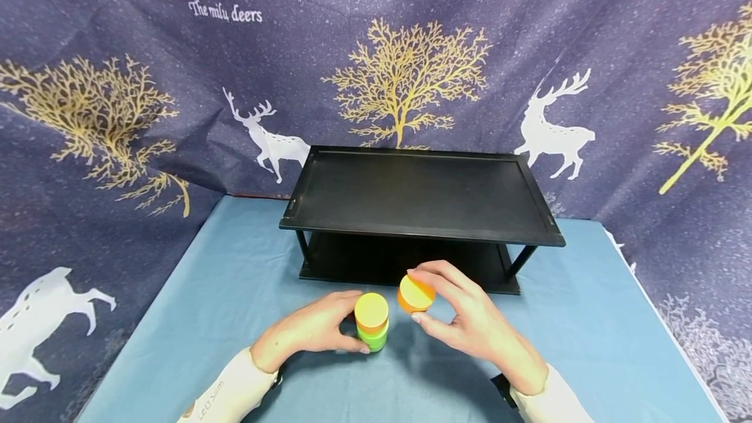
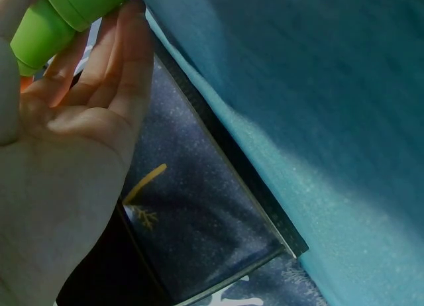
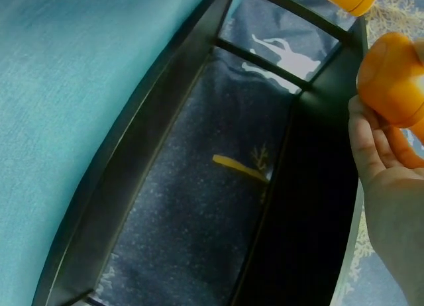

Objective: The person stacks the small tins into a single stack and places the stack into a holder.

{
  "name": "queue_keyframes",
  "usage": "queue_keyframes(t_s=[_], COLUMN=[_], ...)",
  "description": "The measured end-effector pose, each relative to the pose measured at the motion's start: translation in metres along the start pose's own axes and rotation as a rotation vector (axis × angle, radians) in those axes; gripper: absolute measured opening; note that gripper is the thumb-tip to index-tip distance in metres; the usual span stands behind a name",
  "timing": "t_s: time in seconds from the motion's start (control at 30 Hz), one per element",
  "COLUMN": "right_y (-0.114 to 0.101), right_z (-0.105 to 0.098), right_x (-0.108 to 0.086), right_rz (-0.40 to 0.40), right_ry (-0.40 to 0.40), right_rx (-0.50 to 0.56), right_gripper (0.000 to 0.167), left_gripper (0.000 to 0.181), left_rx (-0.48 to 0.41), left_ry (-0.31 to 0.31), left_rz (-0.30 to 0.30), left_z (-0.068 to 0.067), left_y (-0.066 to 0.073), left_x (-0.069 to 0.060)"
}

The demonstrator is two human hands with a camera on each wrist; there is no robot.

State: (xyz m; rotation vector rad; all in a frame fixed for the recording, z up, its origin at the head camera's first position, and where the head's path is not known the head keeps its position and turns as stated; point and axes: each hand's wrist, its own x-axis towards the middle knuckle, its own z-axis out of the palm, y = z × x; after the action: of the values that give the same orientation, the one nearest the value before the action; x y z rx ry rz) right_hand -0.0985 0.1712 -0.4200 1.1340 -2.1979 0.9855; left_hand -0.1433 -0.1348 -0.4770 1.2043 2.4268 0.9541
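Observation:
My left hand (image 1: 323, 324) grips a small round green container (image 1: 374, 339), its thumb in front and fingers behind. An orange round piece with a yellow-looking flat top (image 1: 371, 312) sits on the green one; whether they are joined, I cannot tell. In the left wrist view the green container (image 2: 46, 31) shows a seam around it. To the right, my right hand (image 1: 470, 315) pinches a second orange round container (image 1: 416, 294) between thumb and fingers, tilted and apart from the stack. The right wrist view shows this orange container (image 3: 391, 81) with a rounded, smooth side.
A black two-tier rack (image 1: 420, 194) stands behind both hands, its lower shelf (image 1: 364, 256) close beyond them. Blue cloth (image 1: 235, 260) covers the table. A dark printed curtain (image 1: 282, 70) with deer and trees hangs at the back and sides.

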Motion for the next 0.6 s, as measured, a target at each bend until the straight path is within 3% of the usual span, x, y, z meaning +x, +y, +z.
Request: queue_keyframes(t_s=[0.6], right_y=[-0.006], right_z=[0.004], right_x=[0.014], right_rz=[-0.03], right_ry=[0.019], right_rx=[0.038], right_gripper=[0.057], left_gripper=[0.057], left_rx=[-0.003], left_ry=[0.003], left_rz=[0.017], left_z=[-0.001], left_y=[0.001], left_x=[0.0])
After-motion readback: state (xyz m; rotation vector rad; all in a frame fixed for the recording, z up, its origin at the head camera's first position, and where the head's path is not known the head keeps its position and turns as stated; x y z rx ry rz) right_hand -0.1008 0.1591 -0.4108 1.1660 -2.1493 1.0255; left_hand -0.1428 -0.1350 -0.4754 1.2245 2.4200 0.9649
